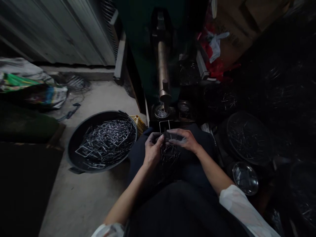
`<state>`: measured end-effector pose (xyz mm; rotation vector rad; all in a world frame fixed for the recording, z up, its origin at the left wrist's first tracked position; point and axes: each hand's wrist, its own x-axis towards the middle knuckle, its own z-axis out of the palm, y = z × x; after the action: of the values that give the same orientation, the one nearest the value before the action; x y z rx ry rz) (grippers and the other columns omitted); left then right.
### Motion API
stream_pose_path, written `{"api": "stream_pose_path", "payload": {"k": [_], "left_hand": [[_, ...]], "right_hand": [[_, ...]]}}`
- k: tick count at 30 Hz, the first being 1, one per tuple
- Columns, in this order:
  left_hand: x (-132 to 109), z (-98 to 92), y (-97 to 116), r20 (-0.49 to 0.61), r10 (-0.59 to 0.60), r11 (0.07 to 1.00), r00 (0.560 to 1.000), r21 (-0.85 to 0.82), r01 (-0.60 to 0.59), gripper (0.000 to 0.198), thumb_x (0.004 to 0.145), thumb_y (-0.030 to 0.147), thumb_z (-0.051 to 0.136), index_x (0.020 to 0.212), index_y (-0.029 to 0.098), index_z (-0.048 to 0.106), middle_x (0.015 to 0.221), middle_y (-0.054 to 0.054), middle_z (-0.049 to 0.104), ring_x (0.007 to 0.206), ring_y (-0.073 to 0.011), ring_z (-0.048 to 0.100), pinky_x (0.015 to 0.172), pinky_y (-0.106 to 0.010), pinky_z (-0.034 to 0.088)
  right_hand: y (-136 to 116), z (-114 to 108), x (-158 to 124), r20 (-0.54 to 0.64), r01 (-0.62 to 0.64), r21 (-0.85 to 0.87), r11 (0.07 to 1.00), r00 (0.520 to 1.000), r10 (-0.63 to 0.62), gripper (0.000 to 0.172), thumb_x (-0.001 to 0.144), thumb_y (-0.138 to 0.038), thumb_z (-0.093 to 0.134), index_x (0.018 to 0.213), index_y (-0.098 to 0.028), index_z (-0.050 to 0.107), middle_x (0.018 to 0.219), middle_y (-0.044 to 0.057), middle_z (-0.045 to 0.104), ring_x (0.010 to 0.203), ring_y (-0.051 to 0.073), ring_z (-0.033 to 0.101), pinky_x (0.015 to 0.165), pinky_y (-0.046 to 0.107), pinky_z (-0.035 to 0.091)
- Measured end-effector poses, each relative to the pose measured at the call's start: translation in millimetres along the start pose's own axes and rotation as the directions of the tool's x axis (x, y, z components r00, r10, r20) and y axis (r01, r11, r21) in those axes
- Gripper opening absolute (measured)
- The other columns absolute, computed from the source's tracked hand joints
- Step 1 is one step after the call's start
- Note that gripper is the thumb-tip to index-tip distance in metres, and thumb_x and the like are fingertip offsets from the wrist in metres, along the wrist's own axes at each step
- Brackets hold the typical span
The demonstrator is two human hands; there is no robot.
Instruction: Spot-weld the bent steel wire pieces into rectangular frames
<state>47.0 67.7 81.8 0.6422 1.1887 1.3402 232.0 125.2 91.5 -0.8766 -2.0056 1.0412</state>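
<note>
A thin bent wire frame (164,121) stands up between my hands, over my lap. My left hand (153,149) pinches its left side between thumb and fingers. The fingers of my right hand (185,140) close on its right side. Below my hands lies a loose heap of wire pieces (171,154), partly hidden by the hands. Just beyond the frame, a bar-shaped machine arm (163,65) ends above a small round dish (162,113) of tiny metal bits. The lower part of the frame is hidden by my fingers.
On the left floor, a black basin (70,149) holds many bent wires, with a yellow basket (138,124) behind it. A dark tub (228,131) of wires and a shiny round bowl (245,178) stand at right. Cardboard boxes (229,29) rise behind red bags (217,67).
</note>
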Motion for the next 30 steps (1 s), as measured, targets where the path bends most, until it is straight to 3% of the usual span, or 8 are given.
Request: {"api": "stream_pose_path", "payload": {"k": [18, 30], "left_hand": [[14, 2.8, 7, -0.019, 0.004, 1.000, 1.000, -0.027, -0.005, 0.043, 0.074, 0.051, 0.081, 0.093, 0.019, 0.061, 0.071, 0.001, 0.066, 0.056, -0.0129, 0.064, 0.056, -0.023, 0.053], [23, 5.3, 15, 0.008, 0.039, 0.994, 0.999, -0.105, -0.038, 0.037, 0.076, 0.046, 0.081, 0.092, 0.020, 0.061, 0.071, 0.002, 0.067, 0.057, -0.0129, 0.065, 0.054, -0.021, 0.052]], "right_hand": [[2, -7, 20, 0.025, -0.047, 0.052, 0.998, 0.999, 0.045, 0.043, 0.087, -0.043, 0.078, 0.127, -0.029, 0.071, 0.123, 0.005, 0.074, 0.112, 0.023, 0.072, 0.101, 0.037, 0.055], [3, -12, 35, 0.033, 0.038, 0.030, 0.999, 0.999, -0.039, 0.043, 0.086, -0.037, 0.079, 0.127, -0.029, 0.071, 0.124, 0.004, 0.074, 0.115, 0.023, 0.070, 0.104, 0.037, 0.054]]}}
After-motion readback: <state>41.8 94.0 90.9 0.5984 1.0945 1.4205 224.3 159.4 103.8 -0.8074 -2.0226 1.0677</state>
